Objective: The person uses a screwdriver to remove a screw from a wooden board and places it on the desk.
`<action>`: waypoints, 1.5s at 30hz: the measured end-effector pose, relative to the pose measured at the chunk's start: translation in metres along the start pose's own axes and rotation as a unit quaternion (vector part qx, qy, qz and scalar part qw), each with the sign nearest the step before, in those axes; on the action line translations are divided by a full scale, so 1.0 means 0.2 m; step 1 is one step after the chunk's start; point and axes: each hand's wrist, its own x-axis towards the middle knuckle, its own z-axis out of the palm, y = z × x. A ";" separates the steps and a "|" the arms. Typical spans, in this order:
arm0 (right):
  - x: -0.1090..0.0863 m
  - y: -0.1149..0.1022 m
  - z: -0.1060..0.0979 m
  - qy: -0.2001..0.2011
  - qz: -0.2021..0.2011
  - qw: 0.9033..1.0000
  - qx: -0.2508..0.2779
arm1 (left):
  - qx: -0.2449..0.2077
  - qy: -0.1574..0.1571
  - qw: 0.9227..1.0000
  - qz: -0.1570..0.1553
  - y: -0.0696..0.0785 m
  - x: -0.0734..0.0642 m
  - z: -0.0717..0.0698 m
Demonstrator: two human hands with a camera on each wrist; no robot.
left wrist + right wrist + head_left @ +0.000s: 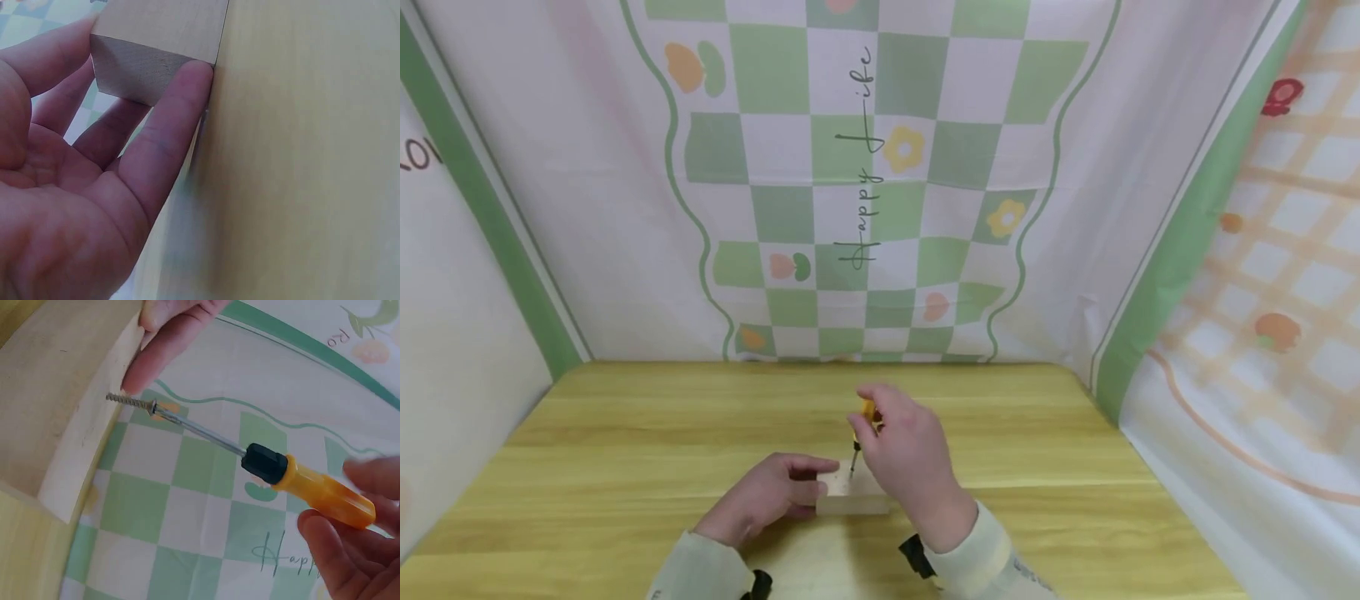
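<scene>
A pale wooden block (852, 505) lies on the table in front of the person. The left hand (771, 490) grips its left end; in the left wrist view one fingertip (199, 70) presses the end face near an edge. Above the block, the right hand (912, 454) holds a screwdriver by its yellow handle (328, 495), shaft pointing down. A threaded screw (130, 400) sits at the screwdriver's tip, its point at the block's upper face. Much of the screw's thread shows; whether its point has entered the wood cannot be made out.
The wood-grain table (647, 433) spreads out around both hands. Behind it hangs a white cloth with green checks (842, 208). More printed cloth stands at the left and right sides.
</scene>
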 end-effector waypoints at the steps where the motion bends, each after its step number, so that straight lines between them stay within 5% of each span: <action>1: 0.00 -0.01 0.01 0.010 -0.008 1.000 -0.007 | -0.001 -0.001 1.000 0.000 0.00 0.00 0.00; 4: 0.00 -0.02 0.02 0.016 -0.017 1.000 0.005 | -0.007 -0.003 1.000 0.000 0.00 0.00 0.00; 8: 0.01 -0.01 0.00 -0.034 -0.017 0.996 0.081 | -0.010 -0.006 1.000 0.004 0.00 0.00 0.00; 13: 0.02 0.03 -0.04 -0.139 0.014 0.968 0.207 | -0.008 -0.007 1.000 0.005 0.00 0.00 0.00; 16: 0.02 0.04 -0.05 -0.157 0.044 0.964 0.208 | -0.005 -0.007 1.000 0.003 0.00 0.00 0.00; 21: 0.01 0.02 -0.03 -0.108 0.057 0.984 0.131 | -0.010 -0.010 1.000 0.002 0.00 -0.01 0.00; 26: -0.01 -0.01 -0.01 -0.055 0.059 0.993 0.088 | -0.027 -0.018 0.999 0.005 0.00 -0.01 0.00; 32: -0.01 -0.02 -0.01 -0.040 0.042 0.996 0.070 | -0.032 -0.015 0.999 0.011 -0.01 0.00 0.00; 40: 0.00 -0.01 -0.02 -0.074 0.038 0.989 0.125 | -0.028 -0.009 1.000 0.009 -0.01 0.00 0.01; 45: -0.02 -0.01 0.00 -0.037 0.031 0.993 0.105 | -0.029 -0.009 1.000 0.006 -0.01 0.00 0.01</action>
